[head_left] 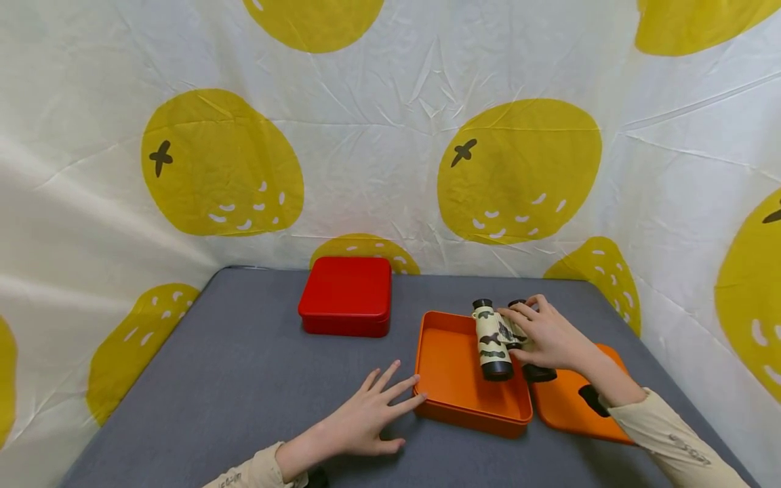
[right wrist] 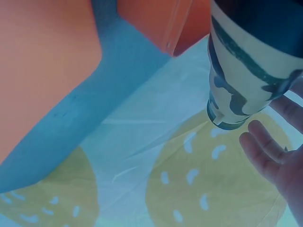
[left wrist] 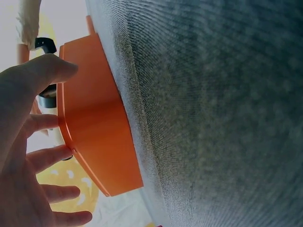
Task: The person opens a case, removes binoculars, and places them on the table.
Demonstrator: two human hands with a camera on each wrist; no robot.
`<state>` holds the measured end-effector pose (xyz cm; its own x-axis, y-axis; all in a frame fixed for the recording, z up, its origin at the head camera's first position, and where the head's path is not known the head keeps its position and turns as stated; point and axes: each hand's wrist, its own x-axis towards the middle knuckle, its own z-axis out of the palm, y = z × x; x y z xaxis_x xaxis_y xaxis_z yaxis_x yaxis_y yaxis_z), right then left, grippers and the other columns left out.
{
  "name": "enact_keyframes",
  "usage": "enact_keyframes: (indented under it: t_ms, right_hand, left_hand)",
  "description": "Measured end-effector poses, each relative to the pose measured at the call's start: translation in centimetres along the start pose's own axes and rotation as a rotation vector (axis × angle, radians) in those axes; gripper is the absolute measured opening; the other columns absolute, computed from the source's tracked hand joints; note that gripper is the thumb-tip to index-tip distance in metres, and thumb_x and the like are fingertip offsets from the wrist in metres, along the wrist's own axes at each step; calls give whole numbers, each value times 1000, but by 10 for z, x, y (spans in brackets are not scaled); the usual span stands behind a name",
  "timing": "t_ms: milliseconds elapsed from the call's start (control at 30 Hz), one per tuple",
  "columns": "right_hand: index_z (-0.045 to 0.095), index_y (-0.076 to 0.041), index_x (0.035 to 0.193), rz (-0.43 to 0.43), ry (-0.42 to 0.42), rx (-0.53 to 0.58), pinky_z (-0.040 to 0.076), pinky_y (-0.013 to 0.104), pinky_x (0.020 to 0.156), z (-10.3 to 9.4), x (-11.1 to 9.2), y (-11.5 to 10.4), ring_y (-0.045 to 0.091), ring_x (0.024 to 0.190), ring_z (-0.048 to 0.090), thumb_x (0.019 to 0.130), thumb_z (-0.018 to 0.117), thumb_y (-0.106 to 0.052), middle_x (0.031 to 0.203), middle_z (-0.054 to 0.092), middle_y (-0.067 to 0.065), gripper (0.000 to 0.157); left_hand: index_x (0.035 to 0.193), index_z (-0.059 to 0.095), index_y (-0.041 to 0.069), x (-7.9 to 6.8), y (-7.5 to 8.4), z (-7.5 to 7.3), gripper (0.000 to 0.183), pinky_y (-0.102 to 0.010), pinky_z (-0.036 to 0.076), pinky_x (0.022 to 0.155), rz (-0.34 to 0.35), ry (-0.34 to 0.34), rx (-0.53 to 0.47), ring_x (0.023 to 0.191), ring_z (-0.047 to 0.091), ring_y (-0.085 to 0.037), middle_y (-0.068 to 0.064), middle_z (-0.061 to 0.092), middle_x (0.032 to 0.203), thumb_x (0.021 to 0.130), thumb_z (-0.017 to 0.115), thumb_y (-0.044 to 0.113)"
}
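Observation:
Binoculars [head_left: 490, 339] with a cream-and-dark camouflage pattern and black ends hang tilted over the right part of an open orange box [head_left: 448, 366]. My right hand [head_left: 552, 339] grips them from above, round the right barrel and the middle. In the right wrist view one barrel of the binoculars [right wrist: 246, 71] appears close up. With fingers spread and straight, my left hand [head_left: 360, 420] reaches the left side of the box, fingertips at its rim. From the left wrist view, the box [left wrist: 94, 109] shows its outer walls beside that hand's fingers.
An orange lid [head_left: 564, 403] lies on the grey cloth-covered table [head_left: 244, 379] right of the box, partly under my right forearm. Further back stands a closed red box [head_left: 348, 291]. White fabric with yellow fruit prints [head_left: 378, 169] hangs round the table's back and sides.

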<state>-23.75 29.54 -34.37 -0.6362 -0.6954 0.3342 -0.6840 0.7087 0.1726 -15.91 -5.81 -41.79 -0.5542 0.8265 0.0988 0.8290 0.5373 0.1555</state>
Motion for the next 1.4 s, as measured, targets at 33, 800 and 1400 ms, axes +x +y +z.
enact_keyframes:
  t_ms: [33,800,1400]
  right_hand:
    - [54,-8,120,1,5,-5,39,41,72,0,-1,2,30,89,42,62,76,-33,102,59,7,67]
    - [54,-5,116,67,10,-38,37,45,72,-2,-10,42,36,88,42,58,79,-29,100,56,11,68]
    - [50,-5,122,218,-115,-49,37,52,72,-4,-12,71,43,99,39,65,75,-29,111,53,16,68]
  left_hand:
    - [142,22,27,0,0,0,70,-61,31,95,2,2,2,136,14,-39,-3,19,150,83,55,44]
    - [141,24,26,1,-1,-1,71,-60,33,94,18,35,28,135,15,-38,-3,21,149,82,57,44]
    - [141,25,25,0,1,0,72,-60,34,94,43,76,62,135,19,-39,-4,24,148,81,58,45]
